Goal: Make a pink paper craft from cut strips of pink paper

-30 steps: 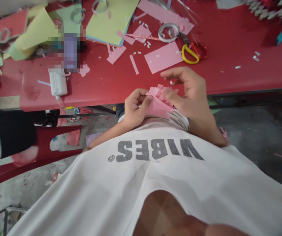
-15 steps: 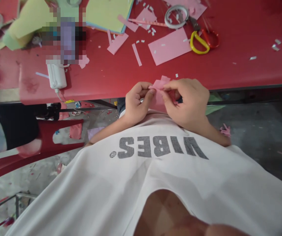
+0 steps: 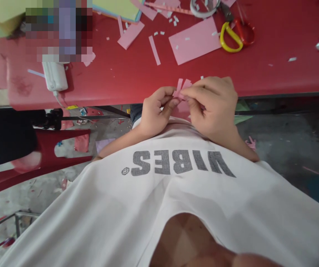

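Both hands meet just below the front edge of the red table (image 3: pixel 273 78), close to my chest. My left hand (image 3: pixel 155 115) is curled, thumb and fingers pinching the left side of a small pink paper piece (image 3: pixel 182 87) with cut strips. My right hand (image 3: pixel 213 107) pinches the same pink paper from the right, and its fingers cover most of the sheet. Only the strip ends stick up above the fingers.
On the table lie a pink rectangle (image 3: pixel 194 39), pink strips (image 3: pixel 154 50), scissors with yellow and red handles (image 3: pixel 236 33), a tape roll (image 3: pixel 202 7), green sheets (image 3: pixel 117 7) and a white charger (image 3: pixel 54 76). A red chair (image 3: pixel 36 155) and another person's leg (image 3: pixel 0 137) are at left.
My right hand closed from spread fingers onto the pink paper. Both hands rose toward the table edge, and the paper is bunched tighter between them.
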